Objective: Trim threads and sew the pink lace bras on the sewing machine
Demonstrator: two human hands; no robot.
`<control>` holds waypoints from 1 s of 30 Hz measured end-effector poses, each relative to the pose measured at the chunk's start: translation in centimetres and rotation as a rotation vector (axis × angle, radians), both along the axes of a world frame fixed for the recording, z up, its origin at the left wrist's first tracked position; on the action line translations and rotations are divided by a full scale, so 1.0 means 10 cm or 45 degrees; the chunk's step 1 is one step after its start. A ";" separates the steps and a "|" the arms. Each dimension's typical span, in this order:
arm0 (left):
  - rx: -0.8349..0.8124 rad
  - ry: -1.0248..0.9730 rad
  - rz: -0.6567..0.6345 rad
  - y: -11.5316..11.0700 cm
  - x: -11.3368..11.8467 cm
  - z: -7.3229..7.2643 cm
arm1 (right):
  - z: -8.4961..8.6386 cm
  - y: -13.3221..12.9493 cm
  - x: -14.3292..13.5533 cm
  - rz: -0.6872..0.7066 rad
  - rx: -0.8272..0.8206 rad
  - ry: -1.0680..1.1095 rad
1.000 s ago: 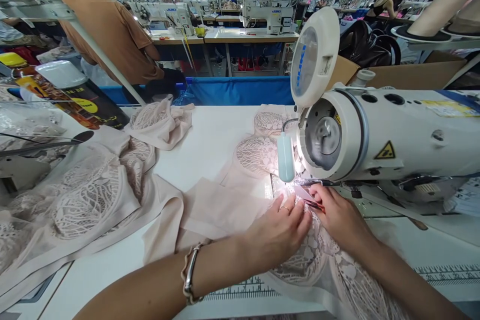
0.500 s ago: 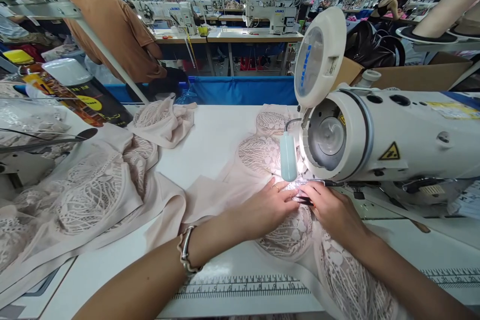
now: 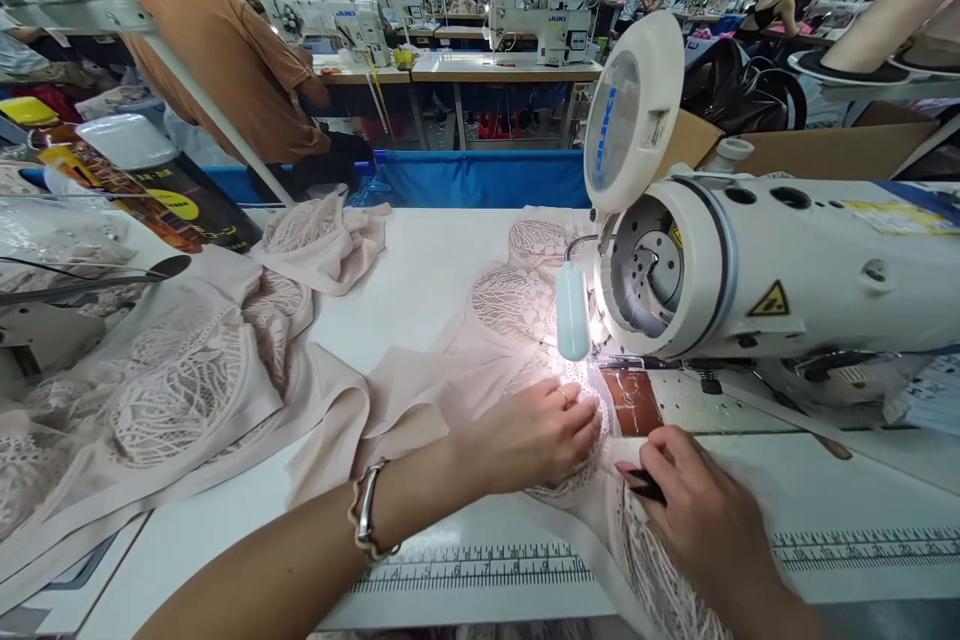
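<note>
A pale pink lace bra (image 3: 514, 305) lies partly under the head of the sewing machine (image 3: 810, 260), its lower part hanging toward the table's front edge. My left hand (image 3: 544, 435) is closed over the bra's lace edge, fingers curled and pinching the fabric just in front of the needle area. Lower and to the right, my right hand (image 3: 694, 495) grips small black thread snips (image 3: 645, 485), mostly hidden in the fingers, beside the bra's light band. A small lamp (image 3: 572, 312) lights the stitching spot. The needle itself is hidden.
More lace bras (image 3: 180, 390) are heaped at the left. A spray can (image 3: 169, 180) leans behind them. A printed ruler (image 3: 480, 568) runs along the table front. The machine's round cover (image 3: 637, 110) stands raised. A person in a brown shirt (image 3: 217, 70) sits beyond.
My right hand has pulled away from the needle area, down and toward me, with the snips. My left hand has drawn slightly nearer, fingers curling more. The machine's round end part has stopped looking blurred.
</note>
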State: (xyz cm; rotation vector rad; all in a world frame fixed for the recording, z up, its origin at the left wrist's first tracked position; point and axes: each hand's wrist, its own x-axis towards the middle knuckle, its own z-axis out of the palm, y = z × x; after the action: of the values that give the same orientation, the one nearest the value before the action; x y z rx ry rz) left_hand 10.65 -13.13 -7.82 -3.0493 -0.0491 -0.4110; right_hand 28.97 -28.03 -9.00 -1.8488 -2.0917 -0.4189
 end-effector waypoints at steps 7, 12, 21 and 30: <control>-0.026 -0.053 -0.027 0.04 0.02 -0.01 | 0.05 0.27 0.34 0.164 -0.030 0.119; -0.194 -0.055 -0.041 0.06 0.03 0.01 | 0.14 0.46 0.45 0.101 -0.429 -0.018; -0.126 0.010 -0.036 0.07 0.03 0.02 | 0.14 0.61 0.42 0.089 -0.457 -0.094; -0.037 0.029 0.095 0.08 -0.01 0.06 | 0.17 0.65 0.46 0.151 -0.392 -0.063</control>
State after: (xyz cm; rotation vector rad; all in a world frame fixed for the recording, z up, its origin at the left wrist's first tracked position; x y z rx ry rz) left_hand 10.52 -12.30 -7.22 -3.0687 -0.1690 -0.3732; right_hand 33.61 -21.53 -7.26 -1.8757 -2.3967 -0.1188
